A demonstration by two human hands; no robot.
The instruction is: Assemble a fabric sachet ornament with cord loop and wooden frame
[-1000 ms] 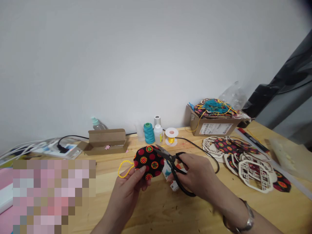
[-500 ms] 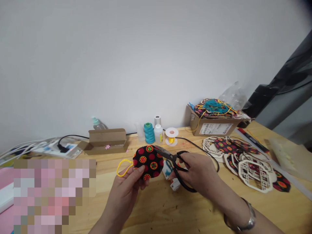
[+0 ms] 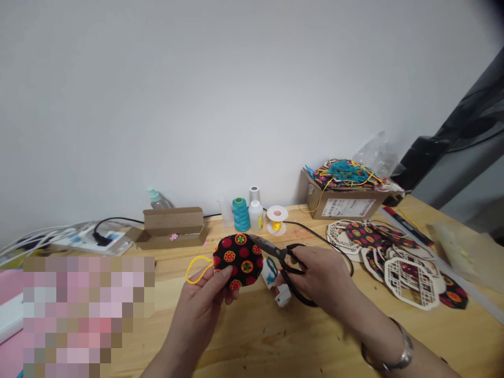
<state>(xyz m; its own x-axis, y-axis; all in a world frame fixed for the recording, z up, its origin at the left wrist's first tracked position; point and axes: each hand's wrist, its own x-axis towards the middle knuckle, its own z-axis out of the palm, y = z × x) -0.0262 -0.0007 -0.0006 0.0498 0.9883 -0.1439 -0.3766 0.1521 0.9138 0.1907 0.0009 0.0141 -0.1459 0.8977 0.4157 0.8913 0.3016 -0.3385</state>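
Wood counter (image 3: pixel 252 344) against a plain grey wall (image 3: pixel 236 105); left hand (image 3: pixel 208 294) grasps the patterned fabric disc (image 3: pixel 238 253), held above the counter's middle; right hand (image 3: pixel 321 270) grips black scissors (image 3: pixel 282 254), blades at the disc's upper right edge; lattice frames (image 3: pixel 411 283) heaped right, stuffed carton (image 3: pixel 318 202) behind them

Six o'clock: matt cloth patch (image 3: pixel 238 262), smooth wood table (image 3: pixel 252 341). Five: dull metal blades on scissors (image 3: pixel 283 254). Four: glossy metal bracelet (image 3: pixel 407 350). Three: matt cardboard box (image 3: pixel 319 202).
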